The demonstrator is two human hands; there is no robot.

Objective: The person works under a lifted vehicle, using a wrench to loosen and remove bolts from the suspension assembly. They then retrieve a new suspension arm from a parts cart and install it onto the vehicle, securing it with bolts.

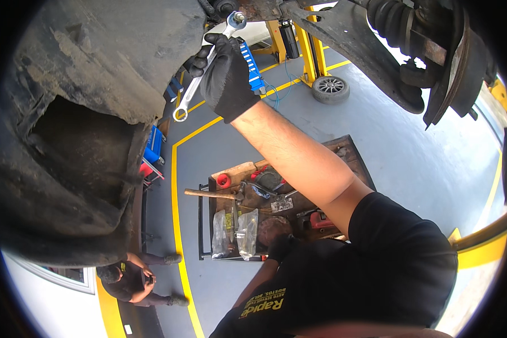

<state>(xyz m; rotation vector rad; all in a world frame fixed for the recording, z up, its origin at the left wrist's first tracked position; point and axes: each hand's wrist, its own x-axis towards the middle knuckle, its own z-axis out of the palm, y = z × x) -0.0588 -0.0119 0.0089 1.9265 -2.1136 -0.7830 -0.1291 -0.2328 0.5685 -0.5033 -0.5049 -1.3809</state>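
Observation:
My right hand (225, 76), in a black glove, is raised high and closed around a long silver combination wrench (192, 93). The wrench slants, its ring end hanging low on the left. Its upper end meets a bolt (239, 17) beneath the raised vehicle, by a dark suspension arm (343, 50). Down by the near edge of the tool cart, my left hand (281, 247) shows as a dark glove partly behind my body. Its fingers are too dark to make out.
The tool cart (204, 225) carries a hammer (211, 194), red tape roll (223, 180), and plastic bags (247, 234). A torn wheel-arch liner (90, 186) hangs left; a brake disc (453, 67) hangs right. A wheel (330, 89) lies by a yellow lift post (310, 50). Another person (130, 281) sits lower left.

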